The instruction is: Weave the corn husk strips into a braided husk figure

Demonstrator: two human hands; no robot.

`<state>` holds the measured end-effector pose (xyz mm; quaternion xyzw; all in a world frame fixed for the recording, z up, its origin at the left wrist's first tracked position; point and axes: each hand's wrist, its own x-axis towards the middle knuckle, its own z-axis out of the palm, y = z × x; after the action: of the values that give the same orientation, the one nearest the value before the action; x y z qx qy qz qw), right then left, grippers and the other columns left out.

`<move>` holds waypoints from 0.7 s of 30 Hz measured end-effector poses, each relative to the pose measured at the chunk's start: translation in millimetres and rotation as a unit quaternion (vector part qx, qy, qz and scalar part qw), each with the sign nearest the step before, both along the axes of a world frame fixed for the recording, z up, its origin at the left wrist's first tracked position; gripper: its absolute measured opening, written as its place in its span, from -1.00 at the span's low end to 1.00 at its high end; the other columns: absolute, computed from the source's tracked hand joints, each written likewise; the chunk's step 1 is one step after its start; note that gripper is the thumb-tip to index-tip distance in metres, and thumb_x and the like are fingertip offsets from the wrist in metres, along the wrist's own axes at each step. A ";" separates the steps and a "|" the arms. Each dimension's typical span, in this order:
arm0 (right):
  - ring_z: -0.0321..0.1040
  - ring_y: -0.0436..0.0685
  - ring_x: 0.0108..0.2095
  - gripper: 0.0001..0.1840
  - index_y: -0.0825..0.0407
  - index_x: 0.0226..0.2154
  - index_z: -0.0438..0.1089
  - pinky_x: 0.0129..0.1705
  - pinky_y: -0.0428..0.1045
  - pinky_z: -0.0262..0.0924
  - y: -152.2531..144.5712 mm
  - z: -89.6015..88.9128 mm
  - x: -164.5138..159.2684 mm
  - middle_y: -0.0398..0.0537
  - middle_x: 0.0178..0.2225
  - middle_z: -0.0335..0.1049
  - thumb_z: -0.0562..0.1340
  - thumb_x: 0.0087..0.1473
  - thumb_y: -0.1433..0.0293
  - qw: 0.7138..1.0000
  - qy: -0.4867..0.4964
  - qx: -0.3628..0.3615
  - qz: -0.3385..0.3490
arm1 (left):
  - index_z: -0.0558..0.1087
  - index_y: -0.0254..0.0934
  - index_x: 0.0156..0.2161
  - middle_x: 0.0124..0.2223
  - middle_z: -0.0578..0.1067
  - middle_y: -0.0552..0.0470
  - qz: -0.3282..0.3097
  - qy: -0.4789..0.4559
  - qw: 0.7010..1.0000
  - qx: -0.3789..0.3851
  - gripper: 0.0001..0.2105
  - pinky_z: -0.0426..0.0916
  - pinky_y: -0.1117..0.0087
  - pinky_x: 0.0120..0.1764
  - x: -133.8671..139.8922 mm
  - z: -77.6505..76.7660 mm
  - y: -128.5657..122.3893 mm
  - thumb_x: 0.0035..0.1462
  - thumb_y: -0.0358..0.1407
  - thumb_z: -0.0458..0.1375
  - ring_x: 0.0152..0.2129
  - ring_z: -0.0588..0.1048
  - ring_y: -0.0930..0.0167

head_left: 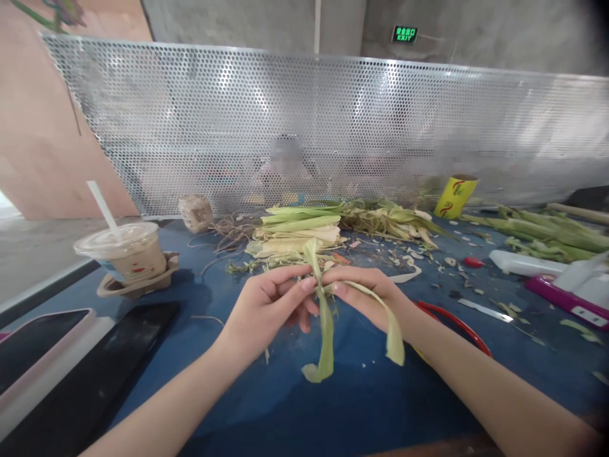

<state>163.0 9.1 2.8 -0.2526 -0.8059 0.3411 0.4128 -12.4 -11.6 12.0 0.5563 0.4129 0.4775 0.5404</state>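
Observation:
Both my hands meet over the middle of the blue table. My left hand pinches a pale green strip of corn husk between thumb and fingers. One end of that strip points up and the other hangs down. Opposite it, my right hand is closed on a second, yellowish corn husk strip, which curves over the fingers and droops. The strips cross at my fingertips; whether they are knotted there is hidden. Just beyond my hands lies a stack of flattened corn husks.
At left stand a lidded drink cup and a black tablet. Red-handled scissors lie beside my right forearm, near a glue gun and husk scraps. Behind rises a perforated metal screen; a yellow roll stands before it.

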 end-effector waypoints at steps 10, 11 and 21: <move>0.33 0.13 -0.26 -0.95 0.00 -0.45 0.30 -0.18 0.04 0.18 3.1 -13.4 -7.8 -0.03 -0.33 0.40 0.19 -0.02 0.37 0.988 0.012 0.052 -0.143 | 0.56 -0.24 -0.36 -0.58 0.48 0.11 0.046 0.088 0.993 0.070 -0.83 0.29 0.52 -0.64 1.5 -12.0 -0.1 -0.18 -0.36 0.27 -0.76 0.30 0.56; 0.32 0.12 -0.30 -0.91 0.00 -0.50 0.27 -0.19 0.04 0.18 3.2 -13.3 -7.4 -0.03 -0.38 0.38 0.20 -0.03 0.37 0.985 0.019 0.063 -0.158 | 0.56 -0.24 -0.38 -0.56 0.49 0.08 0.058 0.097 0.991 0.078 -0.85 0.28 0.51 -0.65 1.2 -12.8 0.0 -0.18 -0.35 0.27 -0.76 0.29 0.56; 0.24 0.01 -0.46 -0.77 0.03 -0.61 0.17 -0.34 -0.05 0.15 3.2 -7.3 -2.7 -0.12 -0.52 0.29 0.17 -0.01 0.38 0.987 0.013 0.098 -0.129 | 0.53 -0.33 -0.49 -0.55 0.51 0.05 0.046 0.138 0.983 0.112 -0.92 0.35 0.47 -0.48 2.0 -13.6 -0.4 -0.15 -0.36 0.22 -0.57 0.43 0.43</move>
<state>160.2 12.2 -4.5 -0.3086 -0.7906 0.2076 0.4865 -10.5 -12.0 -1.7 0.6543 0.4530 0.4638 0.3894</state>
